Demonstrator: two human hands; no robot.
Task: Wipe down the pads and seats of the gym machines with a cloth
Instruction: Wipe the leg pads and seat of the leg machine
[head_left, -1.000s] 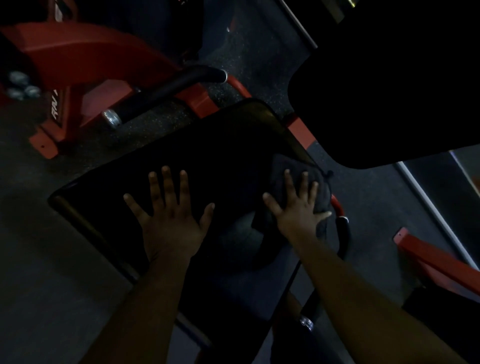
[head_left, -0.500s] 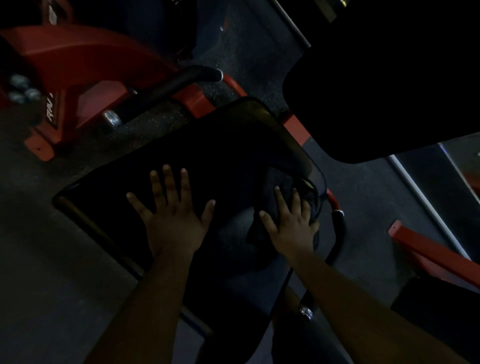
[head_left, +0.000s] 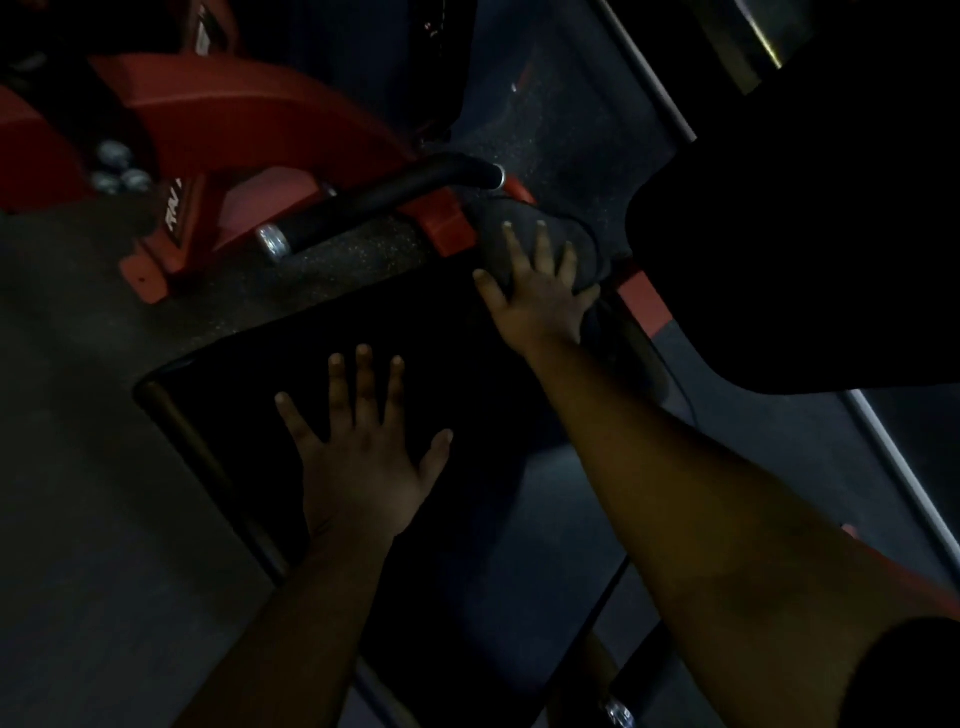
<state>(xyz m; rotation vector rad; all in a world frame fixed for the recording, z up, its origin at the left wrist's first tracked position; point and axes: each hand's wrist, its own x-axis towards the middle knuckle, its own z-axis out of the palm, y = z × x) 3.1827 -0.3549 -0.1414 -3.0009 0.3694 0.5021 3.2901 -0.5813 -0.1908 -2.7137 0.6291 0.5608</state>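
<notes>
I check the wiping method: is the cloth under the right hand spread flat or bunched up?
Bunched up. The cloth forms a rounded lump under the straight fingers of the right hand, at the seat pad's far corner.

Bench: wide black padded vinyl seat (head_left: 457, 332), on a red metal frame (head_left: 441, 221).
On it: dark grey cloth (head_left: 530, 223) at the far corner under the right hand (head_left: 540, 296); left hand (head_left: 363, 457) flat mid-pad.
Floor: dark speckled rubber floor (head_left: 561, 119).

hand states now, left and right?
Left hand: open, fingers spread flat on the seat, holding nothing.
Right hand: open, straight fingers pressing the cloth at the seat's far corner.
</notes>
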